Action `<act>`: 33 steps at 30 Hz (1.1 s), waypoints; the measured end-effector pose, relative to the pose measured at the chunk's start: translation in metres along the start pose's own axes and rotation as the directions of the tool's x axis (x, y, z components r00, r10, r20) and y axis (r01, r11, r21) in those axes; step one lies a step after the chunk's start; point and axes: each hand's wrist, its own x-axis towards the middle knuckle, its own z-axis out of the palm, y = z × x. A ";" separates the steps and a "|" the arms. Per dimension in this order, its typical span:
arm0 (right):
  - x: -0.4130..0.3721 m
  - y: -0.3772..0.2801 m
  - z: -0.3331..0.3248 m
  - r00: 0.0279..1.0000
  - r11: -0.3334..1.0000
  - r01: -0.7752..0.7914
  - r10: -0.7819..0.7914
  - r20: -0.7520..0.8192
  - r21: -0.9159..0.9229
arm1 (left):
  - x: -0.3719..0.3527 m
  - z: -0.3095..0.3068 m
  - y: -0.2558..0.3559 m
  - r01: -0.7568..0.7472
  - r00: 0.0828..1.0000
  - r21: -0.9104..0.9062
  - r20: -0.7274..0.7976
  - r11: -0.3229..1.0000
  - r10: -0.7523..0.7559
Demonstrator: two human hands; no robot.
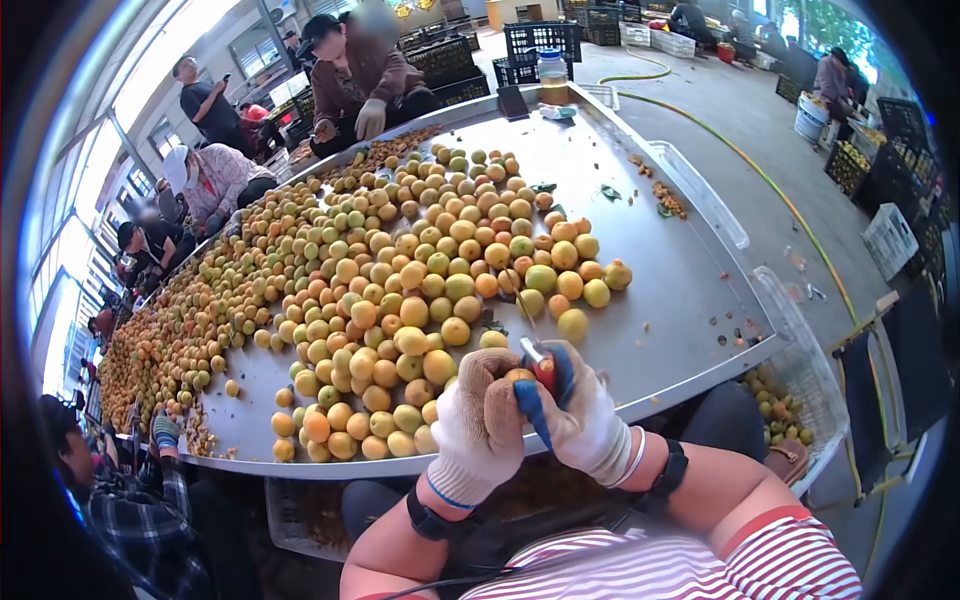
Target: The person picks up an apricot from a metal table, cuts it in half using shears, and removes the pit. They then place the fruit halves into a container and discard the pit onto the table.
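Step in hand looked like knife work on one fruit (519,376), held between both gloves at the near edge of the metal table (665,300). Left hand (478,425): fingers curled around the fruit, mostly hidden. Right hand (588,420): fingers clenched on a red-handled tool (544,374), thin blade pointing toward the table's far side; blade contact with fruit, can't tell. Next move probably called for a firm fruit grip, left fingertips clear of the edge. Heaped fruits (412,312) covered the table's left and middle; scraps (668,198) lay toward its right edge. Jar (551,70) stood at the table's far end, black crates (543,42) beyond. Co-workers lined its left side; yellow hose (740,150) ran along the floor right of it.
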 end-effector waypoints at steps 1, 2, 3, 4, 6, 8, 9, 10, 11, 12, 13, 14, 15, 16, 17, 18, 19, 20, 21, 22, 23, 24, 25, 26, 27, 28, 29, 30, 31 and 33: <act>-0.001 0.001 -0.002 1.000 1.000 -0.003 0.003 -0.003 0.000 | -0.002 -0.001 0.004 0.128 0.991 -0.036 0.048 0.991 -0.127; -0.001 0.002 -0.004 1.000 0.996 -0.006 0.006 0.003 -0.093 | -0.003 -0.001 0.005 0.255 0.964 -0.065 0.099 0.965 -0.248; -0.001 0.003 -0.007 1.000 0.982 -0.009 0.011 0.008 -0.186 | -0.003 0.000 0.003 0.257 0.963 -0.065 0.102 0.964 -0.250; 0.000 0.002 -0.009 1.000 0.982 -0.014 0.016 0.007 -0.187 | -0.005 0.002 -0.001 0.235 0.967 -0.071 0.112 0.969 -0.227; 0.002 0.000 -0.012 0.997 0.953 0.083 -0.079 0.025 -0.291 | -0.008 0.002 -0.003 0.224 0.969 -0.078 0.120 0.971 -0.214; 0.001 0.008 -0.015 0.991 0.942 0.136 -0.124 0.059 -0.306 | -0.008 -0.001 -0.004 0.108 0.976 0.116 0.179 0.987 -0.128; 0.000 0.011 -0.017 0.980 0.926 0.197 -0.178 0.090 -0.321 | -0.007 -0.002 -0.008 -0.039 0.983 0.159 0.184 0.987 0.009; 0.000 0.010 -0.017 0.980 0.927 0.195 -0.174 0.092 -0.320 | -0.009 -0.004 -0.009 -0.034 0.983 0.160 0.183 0.986 0.004; 0.001 0.008 -0.017 0.949 0.896 0.313 -0.279 0.148 -0.316 | -0.010 -0.005 -0.010 0.117 0.970 0.030 0.211 0.993 -0.120; 0.002 0.007 -0.018 0.902 0.850 0.428 -0.381 0.202 -0.305 | -0.010 -0.007 -0.013 0.266 0.938 -0.096 0.254 0.959 -0.235; 0.004 0.007 -0.023 0.877 0.814 0.475 -0.407 0.255 -0.334 | -0.008 -0.009 -0.020 0.109 0.956 0.135 0.258 0.985 -0.141; 0.005 0.008 -0.027 0.876 0.814 0.477 -0.408 0.258 -0.332 | -0.005 -0.012 -0.021 0.110 0.957 0.135 0.254 0.985 -0.141; 0.005 0.008 -0.029 0.876 0.865 0.451 -0.383 0.293 -0.220 | 0.001 -0.016 -0.022 0.553 0.824 -0.338 0.356 0.762 -0.440; 0.006 0.009 -0.030 0.871 0.904 0.415 -0.361 0.332 -0.105 | 0.006 -0.019 -0.023 0.763 0.597 -0.621 0.575 0.176 -0.560; 0.006 0.003 -0.032 0.857 0.889 0.436 -0.362 0.368 -0.142 | 0.012 -0.018 -0.015 0.767 0.558 -0.635 0.582 0.098 -0.592; 0.007 0.000 -0.033 0.853 0.889 0.438 -0.364 0.374 -0.134 | 0.018 -0.017 -0.005 0.762 0.561 -0.640 0.574 0.102 -0.596; 0.008 -0.001 -0.034 0.823 0.927 0.370 -0.296 0.485 -0.061 | 0.023 -0.016 0.006 0.740 0.539 -0.668 0.513 0.084 -0.668; 0.009 -0.004 -0.036 0.772 0.957 0.289 -0.234 0.591 0.001 | 0.025 -0.017 0.010 0.716 0.508 -0.695 0.450 0.069 -0.734; 0.011 -0.010 -0.038 0.725 0.967 0.254 -0.175 0.667 -0.022 | 0.024 -0.031 -0.011 0.737 0.603 -0.676 0.650 0.011 -0.463; 0.011 -0.013 -0.039 0.724 0.967 0.253 -0.175 0.667 -0.020 | 0.015 -0.033 -0.023 0.737 0.602 -0.676 0.649 0.011 -0.465; 0.011 -0.015 -0.042 0.685 0.962 0.274 -0.181 0.705 -0.019 | 0.015 -0.034 -0.023 0.720 0.646 -0.690 0.629 0.072 -0.432; 0.012 -0.018 -0.044 0.645 0.955 0.295 -0.186 0.741 -0.017 | 0.016 -0.035 -0.023 0.699 0.688 -0.703 0.609 0.132 -0.395; 0.016 -0.021 -0.047 0.599 0.983 0.181 -0.086 0.796 -0.030 | 0.018 -0.040 -0.028 0.684 0.708 -0.726 0.637 0.071 -0.306; 0.019 -0.022 -0.050 0.601 0.983 0.179 -0.083 0.795 -0.032 | 0.019 -0.039 -0.021 0.686 0.706 -0.725 0.639 0.069 -0.304; 0.021 -0.022 -0.054 0.662 0.976 0.219 -0.150 0.735 0.002 | 0.020 -0.037 -0.009 0.674 0.703 -0.734 0.601 0.086 -0.380; 0.022 -0.023 -0.057 0.714 0.965 0.261 -0.214 0.666 0.030 | 0.021 -0.035 -0.002 0.663 0.696 -0.741 0.559 0.104 -0.451; 0.023 -0.023 -0.059 0.767 0.982 0.127 -0.188 0.614 0.143 | 0.020 -0.039 -0.006 0.690 0.701 -0.715 0.620 0.113 -0.353; 0.024 -0.035 -0.064 0.834 0.991 0.092 -0.132 0.535 0.100 | 0.017 -0.035 -0.006 0.693 0.708 -0.703 0.621 0.160 -0.335; 0.018 -0.041 -0.064 0.930 0.981 -0.028 -0.045 0.366 0.192 | 0.015 -0.033 -0.001 0.720 0.684 -0.672 0.646 0.173 -0.340; 0.015 -0.047 -0.061 0.990 0.937 -0.064 0.016 0.141 0.344 | 0.013 -0.024 0.013 0.755 0.649 -0.632 0.682 0.176 -0.336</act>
